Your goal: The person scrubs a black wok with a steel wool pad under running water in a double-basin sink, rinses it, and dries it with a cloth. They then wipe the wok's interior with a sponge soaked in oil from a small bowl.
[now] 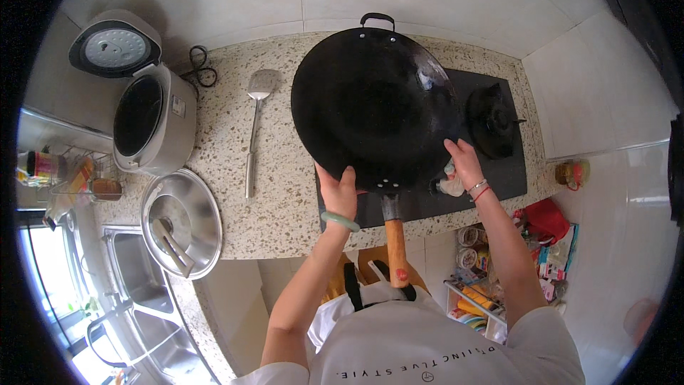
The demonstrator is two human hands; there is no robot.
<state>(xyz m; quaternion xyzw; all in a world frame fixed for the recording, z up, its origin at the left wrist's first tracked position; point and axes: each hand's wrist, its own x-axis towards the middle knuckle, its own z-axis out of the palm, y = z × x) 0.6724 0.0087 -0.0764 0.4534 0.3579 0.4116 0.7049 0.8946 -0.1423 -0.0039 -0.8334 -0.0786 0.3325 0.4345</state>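
A large black wok [370, 107] sits over the left part of the black gas hob [509, 164], its wooden handle [396, 253] pointing toward me and a small loop handle at the far rim. My left hand [337, 192], with a green bangle at the wrist, grips the near left rim, thumb on the inside and fingers hidden beneath. At the near right rim my right hand [465, 164] closes on the edge, its fingers partly hidden. Below that hand, a small whitish item [451, 183] lies on the hob, too unclear to name.
Left of the wok lies a metal spatula [256, 128]. An open rice cooker [153, 121] and a steel lid [210, 221] stand farther left, near a double sink [142, 271]. A second burner [493, 121] is at right. A packed rack [474, 299] stands below the counter.
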